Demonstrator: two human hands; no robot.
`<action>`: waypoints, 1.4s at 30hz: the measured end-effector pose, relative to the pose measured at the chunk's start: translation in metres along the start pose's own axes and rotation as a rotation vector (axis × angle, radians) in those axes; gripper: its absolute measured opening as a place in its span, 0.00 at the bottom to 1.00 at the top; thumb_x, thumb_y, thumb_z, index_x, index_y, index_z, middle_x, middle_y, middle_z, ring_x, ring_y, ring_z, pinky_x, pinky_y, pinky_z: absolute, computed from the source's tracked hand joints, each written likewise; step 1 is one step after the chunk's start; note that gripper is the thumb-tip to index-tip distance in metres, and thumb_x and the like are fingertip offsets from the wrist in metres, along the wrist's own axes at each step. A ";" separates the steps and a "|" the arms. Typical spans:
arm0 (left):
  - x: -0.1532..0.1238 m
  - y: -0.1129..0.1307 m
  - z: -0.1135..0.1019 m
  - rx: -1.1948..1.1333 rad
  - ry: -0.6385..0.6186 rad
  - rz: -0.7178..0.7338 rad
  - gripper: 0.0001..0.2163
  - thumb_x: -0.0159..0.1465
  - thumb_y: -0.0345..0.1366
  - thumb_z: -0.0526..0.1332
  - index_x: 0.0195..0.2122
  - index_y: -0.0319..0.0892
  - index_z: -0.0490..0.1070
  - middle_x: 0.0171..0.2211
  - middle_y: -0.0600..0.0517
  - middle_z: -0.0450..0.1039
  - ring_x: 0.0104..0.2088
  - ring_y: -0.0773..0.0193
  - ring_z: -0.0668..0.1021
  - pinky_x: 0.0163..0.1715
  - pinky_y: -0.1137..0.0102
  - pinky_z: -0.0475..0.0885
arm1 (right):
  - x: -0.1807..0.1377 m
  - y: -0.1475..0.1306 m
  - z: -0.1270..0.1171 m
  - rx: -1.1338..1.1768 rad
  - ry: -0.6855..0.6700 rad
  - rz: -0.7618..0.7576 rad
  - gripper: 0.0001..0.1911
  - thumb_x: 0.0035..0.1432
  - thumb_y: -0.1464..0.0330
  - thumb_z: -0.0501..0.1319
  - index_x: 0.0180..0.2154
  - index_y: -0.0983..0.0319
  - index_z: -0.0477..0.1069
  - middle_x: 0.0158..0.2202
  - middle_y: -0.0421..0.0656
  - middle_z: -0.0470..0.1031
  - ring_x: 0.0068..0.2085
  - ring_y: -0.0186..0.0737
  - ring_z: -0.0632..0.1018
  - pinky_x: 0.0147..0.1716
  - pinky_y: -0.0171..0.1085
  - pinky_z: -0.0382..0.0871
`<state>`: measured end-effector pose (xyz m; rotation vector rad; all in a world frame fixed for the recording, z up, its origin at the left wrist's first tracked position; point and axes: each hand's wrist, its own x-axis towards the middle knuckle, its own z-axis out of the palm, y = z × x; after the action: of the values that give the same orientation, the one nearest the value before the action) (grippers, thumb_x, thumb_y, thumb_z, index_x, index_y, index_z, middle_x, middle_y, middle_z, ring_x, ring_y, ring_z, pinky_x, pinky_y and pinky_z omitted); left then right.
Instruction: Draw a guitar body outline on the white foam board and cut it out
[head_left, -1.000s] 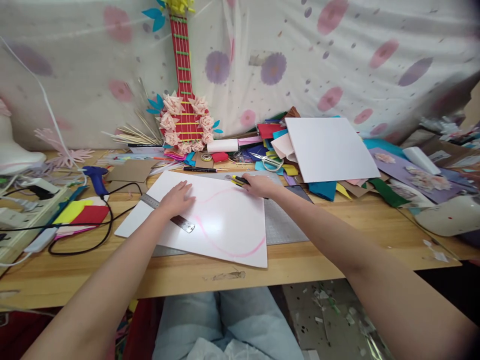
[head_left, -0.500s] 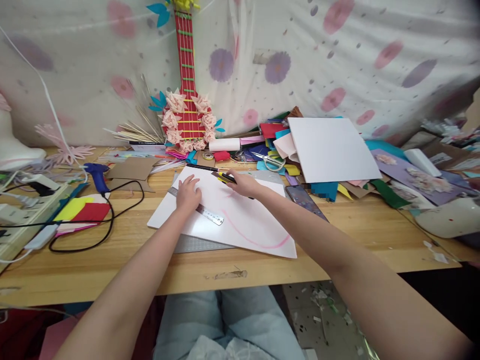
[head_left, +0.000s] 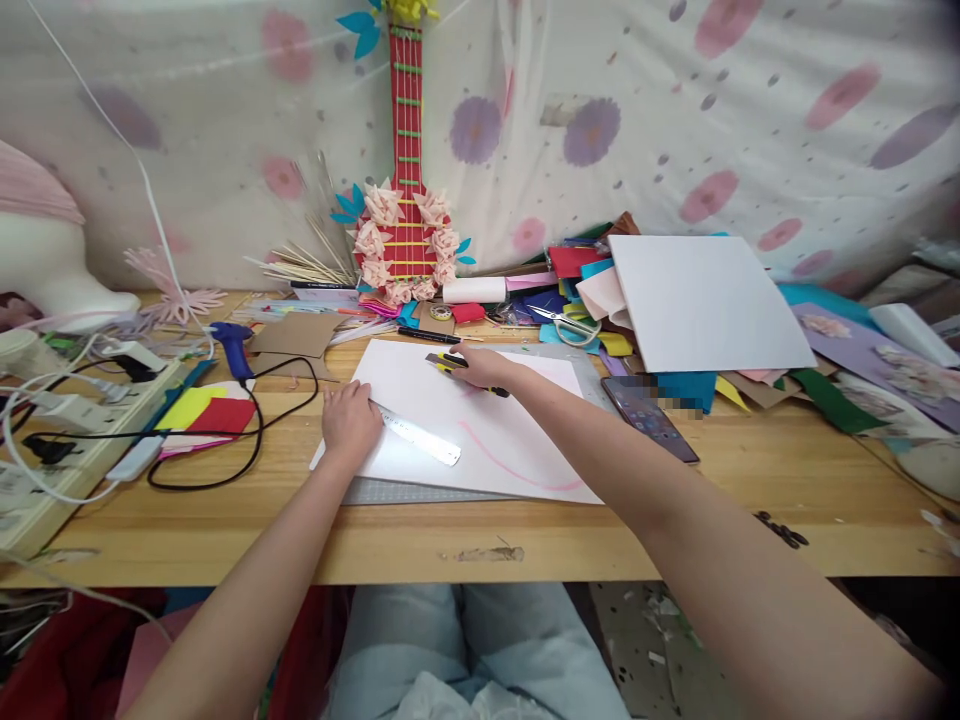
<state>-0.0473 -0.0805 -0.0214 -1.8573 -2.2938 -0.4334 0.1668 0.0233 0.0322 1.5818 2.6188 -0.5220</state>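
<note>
A ruler (head_left: 417, 436) lies on the sheet (head_left: 495, 425), with a utility knife (head_left: 444, 362) at its far edge and a cutting mat (head_left: 409, 491) beneath. A phone (head_left: 649, 417) lies to the right, a glue gun (head_left: 229, 346) to the left, and scissors (head_left: 567, 321) beyond.

I see both forearms bare, sleeveless to the frame edge | left hand (head_left: 351, 420) bare | right hand (head_left: 480, 368) bare | light blue denim trousers (head_left: 390, 640) on both legs | crumpled white cloth (head_left: 442, 700) at lap, garment unclear

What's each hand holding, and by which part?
Right hand grips the yellow-and-black knife around its middle, front end protruding. Left hand grips nothing: it presses one end of the metal ruler onto the white board.
</note>
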 end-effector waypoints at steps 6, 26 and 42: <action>-0.002 -0.001 0.002 -0.147 0.069 -0.033 0.16 0.57 0.25 0.49 0.40 0.42 0.72 0.41 0.48 0.75 0.45 0.57 0.74 0.51 0.62 0.64 | 0.015 -0.043 0.011 -0.047 -0.002 -0.200 0.29 0.58 0.58 0.51 0.60 0.54 0.53 0.49 0.47 0.73 0.45 0.46 0.75 0.37 0.37 0.66; -0.012 0.003 -0.001 0.023 0.024 0.024 0.15 0.59 0.34 0.50 0.37 0.42 0.77 0.31 0.44 0.76 0.35 0.54 0.76 0.36 0.64 0.65 | 0.033 -0.101 0.016 -0.306 -0.015 -0.402 0.26 0.62 0.59 0.48 0.61 0.47 0.53 0.54 0.45 0.70 0.50 0.45 0.73 0.41 0.38 0.64; -0.013 0.006 -0.003 0.015 0.047 -0.119 0.16 0.59 0.36 0.49 0.36 0.43 0.78 0.31 0.44 0.77 0.35 0.52 0.76 0.35 0.63 0.65 | 0.029 -0.123 0.004 -0.481 -0.016 -0.463 0.24 0.61 0.68 0.49 0.58 0.50 0.59 0.52 0.48 0.71 0.51 0.45 0.73 0.41 0.39 0.65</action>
<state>-0.0387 -0.0919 -0.0220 -1.6911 -2.3778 -0.4692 0.0456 -0.0054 0.0550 0.8363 2.8043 0.0932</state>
